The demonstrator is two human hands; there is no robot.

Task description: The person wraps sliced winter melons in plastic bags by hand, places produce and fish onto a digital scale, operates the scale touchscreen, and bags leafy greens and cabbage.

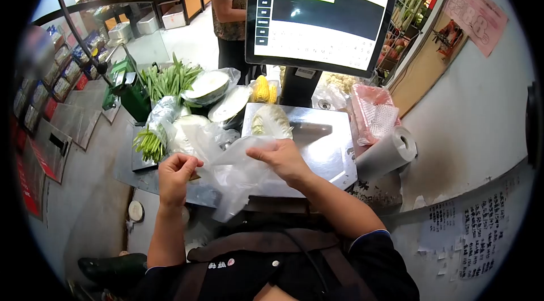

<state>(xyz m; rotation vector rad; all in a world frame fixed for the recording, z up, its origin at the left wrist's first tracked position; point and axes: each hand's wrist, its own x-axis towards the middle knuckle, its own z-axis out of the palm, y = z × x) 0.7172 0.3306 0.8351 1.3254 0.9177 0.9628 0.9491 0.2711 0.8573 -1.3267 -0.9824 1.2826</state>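
A clear plastic bag [241,173] hangs loosely between my two hands, in front of the metal scale plate [328,145]. My left hand [175,179] is closed, its thumb and fingers pinching the bag's left side. On the other side, my right hand [286,160] grips the bag's upper edge between thumb and fingers. Just beyond it, a pale cabbage [271,121] lies on the scale plate, partly in thin plastic. Left of the scale, a bundle of long green stalks [150,142] is wrapped in plastic, beside a white vegetable [190,131] that the bag partly covers.
A large screen [323,17] rises behind the scale. Wrapped cut melon pieces [207,87] and yellow corn [262,90] lie at the back. On the right are a plastic bag roll [391,151] and a pink package [371,108]. A person [229,12] stands across the counter.
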